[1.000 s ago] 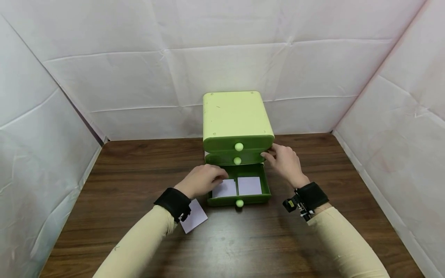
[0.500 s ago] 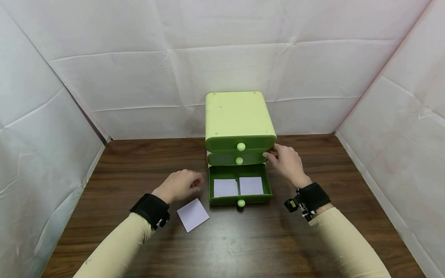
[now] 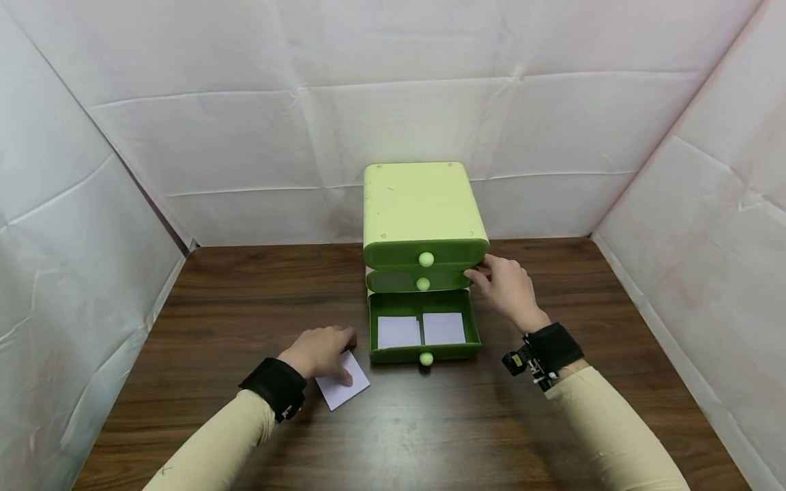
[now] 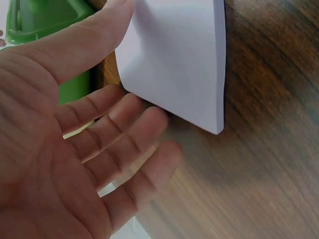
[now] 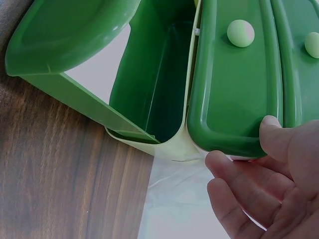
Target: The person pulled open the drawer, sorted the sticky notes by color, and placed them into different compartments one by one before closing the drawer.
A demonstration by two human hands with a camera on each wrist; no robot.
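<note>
A light-green cabinet (image 3: 420, 204) with three drawers stands at the back of the table. Its bottom drawer (image 3: 471, 326) is pulled out, with two white paper pads (image 3: 398, 332) side by side inside. My left hand (image 3: 322, 351) lies on a third white pad (image 3: 348, 385) on the table left of the drawer. In the left wrist view the fingers (image 4: 124, 124) are spread at the pad's (image 4: 174, 59) edge and the thumb touches it. My right hand (image 3: 506, 286) rests against the cabinet's right side. Its thumb (image 5: 273, 130) sits on the middle drawer's front (image 5: 234, 89).
The dark wooden table (image 3: 430, 436) is walled by white sheeting at the back and on both sides. The drawers have round pale knobs (image 3: 425, 359). Bare wood lies left, right and in front of the cabinet.
My left hand left the open drawer, drew back to the left and came down on the loose pad on the table. The right hand has stayed at the cabinet's side.
</note>
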